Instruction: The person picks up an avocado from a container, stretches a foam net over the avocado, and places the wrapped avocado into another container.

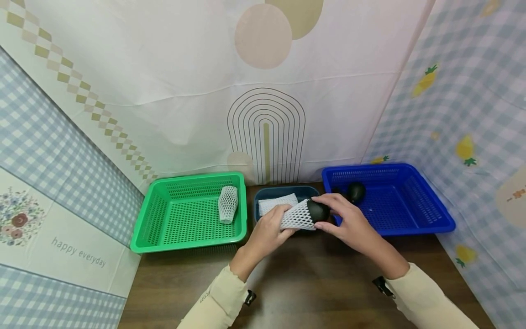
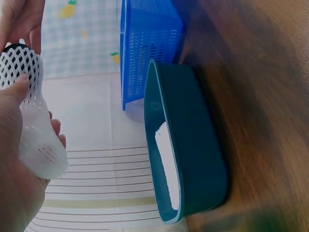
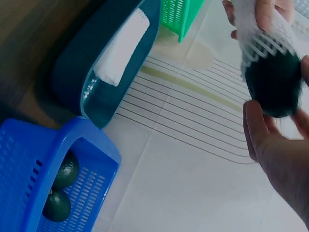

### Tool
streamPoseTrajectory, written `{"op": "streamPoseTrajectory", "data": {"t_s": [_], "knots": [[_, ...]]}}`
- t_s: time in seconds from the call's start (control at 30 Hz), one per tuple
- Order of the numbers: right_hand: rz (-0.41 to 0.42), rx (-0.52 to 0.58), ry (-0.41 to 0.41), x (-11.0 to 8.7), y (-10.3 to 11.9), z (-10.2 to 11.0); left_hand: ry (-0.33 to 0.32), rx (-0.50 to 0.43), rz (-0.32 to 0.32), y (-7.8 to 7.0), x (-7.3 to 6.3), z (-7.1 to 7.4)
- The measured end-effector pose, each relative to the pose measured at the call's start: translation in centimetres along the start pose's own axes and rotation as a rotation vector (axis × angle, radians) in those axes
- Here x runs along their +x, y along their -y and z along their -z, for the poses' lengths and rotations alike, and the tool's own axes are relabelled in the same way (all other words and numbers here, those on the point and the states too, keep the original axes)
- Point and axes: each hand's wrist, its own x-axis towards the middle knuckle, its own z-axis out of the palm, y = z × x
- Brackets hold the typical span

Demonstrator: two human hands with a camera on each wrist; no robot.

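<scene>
My left hand [image 1: 267,230] grips a white foam net sleeve [image 1: 297,217] around its middle, thumb on top. A dark green avocado [image 3: 274,84] sits partly inside the sleeve's open end, its rounded end bare. My right hand [image 1: 349,221] holds that bare end between thumb and fingers. Both hands are above the front of a dark teal tub [image 2: 203,140], where more white foam nets [image 3: 123,48] lie flat. Behind my right fingers, two avocados [image 3: 66,169] rest in the blue basket [image 1: 411,201].
To the left stands a green basket [image 1: 139,228] with one net-covered piece [image 1: 228,204] at its right side. The tub stands between the two baskets on a brown wooden table [image 1: 287,283]. Patterned cloth [image 1: 185,128] hangs close behind and along both sides.
</scene>
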Motion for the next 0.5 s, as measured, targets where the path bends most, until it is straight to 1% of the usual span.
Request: {"op": "streamPoseTrajectory", "data": {"t_s": [0.07,0.17,0.33,0.5], "knots": [[0.012,0.026,0.013,-0.17,-0.01,0.23,0.002,-0.011,-0.001,-0.03,-0.03,-0.03],[0.041,0.036,0.012,-0.28,-0.01,0.43,-0.003,-0.032,-0.007,-0.04,-0.06,-0.04],[0.093,0.001,0.008,0.01,0.05,0.0,-0.018,-0.068,-0.022,-0.01,-0.13,-0.1],[0.117,-0.032,0.028,0.43,0.26,-0.54,-0.008,-0.1,-0.022,-0.01,-0.11,-0.37]]}}
